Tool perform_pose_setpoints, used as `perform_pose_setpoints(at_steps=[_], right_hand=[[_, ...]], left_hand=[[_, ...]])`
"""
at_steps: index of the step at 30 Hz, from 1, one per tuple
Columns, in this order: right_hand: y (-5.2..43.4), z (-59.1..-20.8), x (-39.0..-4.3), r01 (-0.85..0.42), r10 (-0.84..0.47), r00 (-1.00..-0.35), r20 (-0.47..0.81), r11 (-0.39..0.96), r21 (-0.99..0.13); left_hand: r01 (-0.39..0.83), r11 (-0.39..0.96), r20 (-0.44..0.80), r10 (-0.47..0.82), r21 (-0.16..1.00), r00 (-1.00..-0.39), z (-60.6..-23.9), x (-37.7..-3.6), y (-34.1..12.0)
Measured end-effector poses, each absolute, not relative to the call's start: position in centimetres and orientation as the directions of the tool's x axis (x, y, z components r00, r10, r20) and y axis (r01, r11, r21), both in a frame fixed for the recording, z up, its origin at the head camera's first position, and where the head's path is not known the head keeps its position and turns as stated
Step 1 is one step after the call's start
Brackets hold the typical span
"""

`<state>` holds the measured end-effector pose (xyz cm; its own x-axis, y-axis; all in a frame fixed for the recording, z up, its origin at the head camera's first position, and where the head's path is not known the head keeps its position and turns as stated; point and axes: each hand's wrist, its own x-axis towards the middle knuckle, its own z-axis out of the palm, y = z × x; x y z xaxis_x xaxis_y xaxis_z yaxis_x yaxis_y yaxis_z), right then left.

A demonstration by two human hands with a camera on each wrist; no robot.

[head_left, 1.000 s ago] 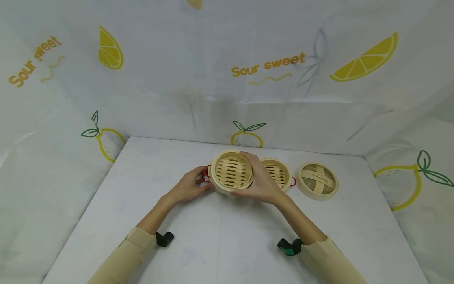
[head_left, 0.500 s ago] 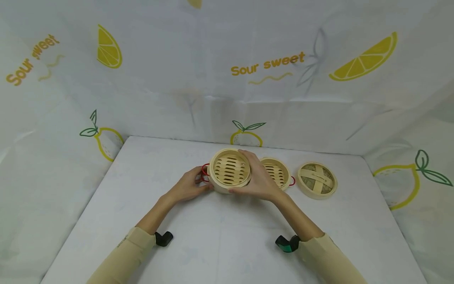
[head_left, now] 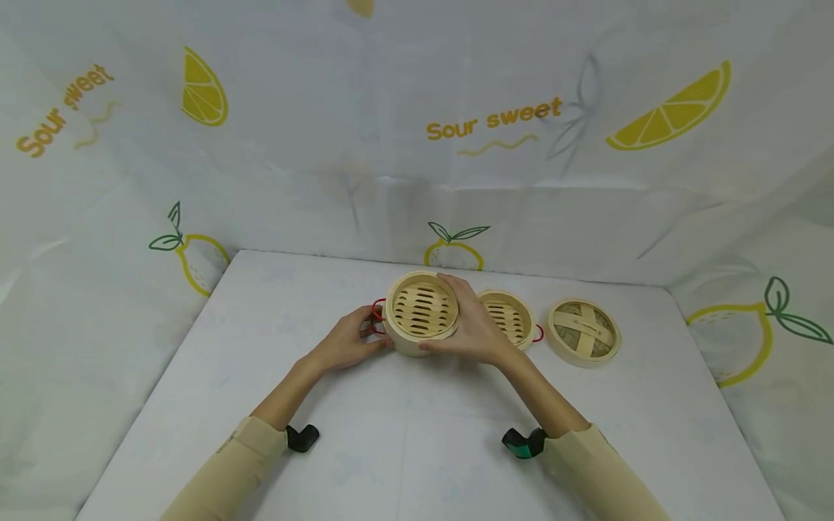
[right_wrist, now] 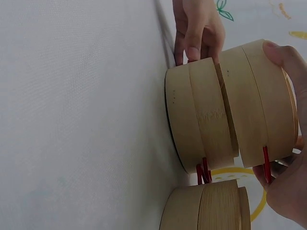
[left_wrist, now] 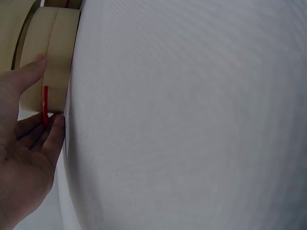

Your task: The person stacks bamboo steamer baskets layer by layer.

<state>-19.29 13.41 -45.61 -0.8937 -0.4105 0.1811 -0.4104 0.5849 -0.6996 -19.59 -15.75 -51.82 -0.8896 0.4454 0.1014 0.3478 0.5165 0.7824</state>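
**Two hands on stacked bamboo steamer tiers**

At the middle of a white bench (head_left: 417,449), a person's right hand (head_left: 478,329) grips the upper bamboo steamer tier (head_left: 422,310), its fingers (right_wrist: 283,57) curled over the rim and wall. The right wrist view shows this tier sitting slightly askew over the lower bamboo steamer tier (right_wrist: 196,115), which rests on the bench, with a narrow wedge of gap between the two. The left hand (head_left: 345,344) steadies the lower tier from the other side; its fingers (left_wrist: 33,72) lie nearly straight and close together against the wall, beside a red wire handle (head_left: 376,318).

Just to the right of the stack, touching or nearly touching the right hand, stands a third steamer tier (head_left: 511,318) with slatted floor showing, a red loop at its far side. Near it, apart, lies the woven steamer lid (head_left: 584,331). Both forearms wear beige sleeves (head_left: 228,470), with dark wrist mounts underneath. A backdrop (head_left: 495,123) printed with lemons and the words "Sour sweet" surrounds the bench.
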Motion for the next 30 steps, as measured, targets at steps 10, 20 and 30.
perform_pose_setpoints(at_steps=[10,20,30], right_hand=[[13.39,-45.86,-19.58,-0.400,-0.407,-0.897,0.173,0.580,-0.710],[13.23,-45.84,-19.67,-0.385,-0.407,-0.900,0.155,0.577,-0.720],[13.08,-46.21,-20.14,-0.364,-0.409,-0.903,0.135,0.557,-0.746]], left_hand=[[0.327,0.528,0.081,0.436,0.784,-0.897,-51.75,-19.46,-15.81],[0.310,0.516,0.066,0.436,0.798,-0.898,-52.04,-19.65,-15.64],[0.310,0.512,0.067,0.438,0.801,-0.896,-52.25,-19.74,-15.75]])
